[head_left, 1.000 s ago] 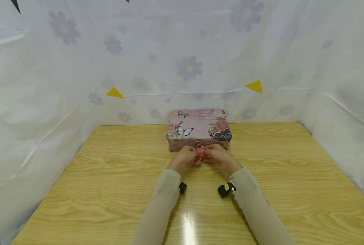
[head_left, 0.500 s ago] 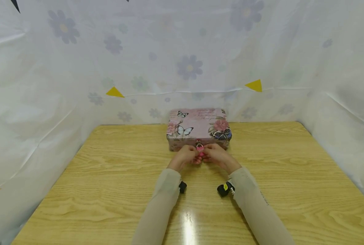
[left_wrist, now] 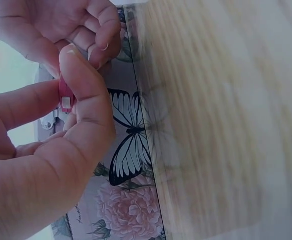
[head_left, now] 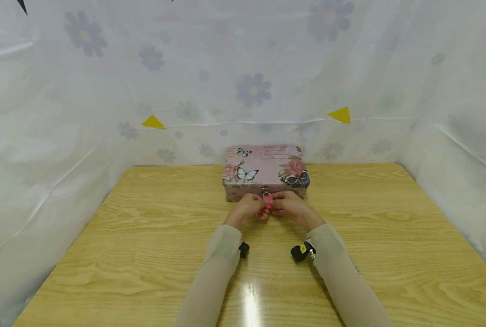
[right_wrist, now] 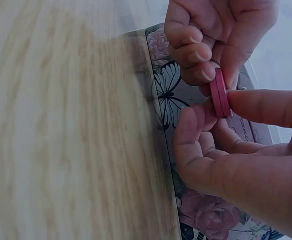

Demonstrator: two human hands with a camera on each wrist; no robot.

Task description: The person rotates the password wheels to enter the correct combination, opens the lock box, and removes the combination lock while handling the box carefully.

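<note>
A small pink padlock (head_left: pixel 268 200) with a silver shackle hangs at the front clasp of a pink tin box (head_left: pixel 263 165) printed with butterflies and roses. The box lid lies closed. My left hand (head_left: pixel 248 208) pinches the padlock from the left, thumb on one face and fingers curled at the other. From the right, my right hand (head_left: pixel 293 206) pinches the same padlock (right_wrist: pixel 220 95) between thumb and fingertips. In the left wrist view the padlock's narrow edge (left_wrist: pixel 65 95) shows between the fingers, which hide most of its body.
The box stands near the back edge of a wooden table (head_left: pixel 165 254). Behind it hangs a white flower-print curtain (head_left: pixel 210 81) with yellow triangles on it. Black wrist cameras (head_left: pixel 298 253) sit under both wrists, close above the tabletop.
Both hands stay at the padlock and the box has not moved. The right fingers have shifted slightly, and a little more of the padlock's pink face shows.
</note>
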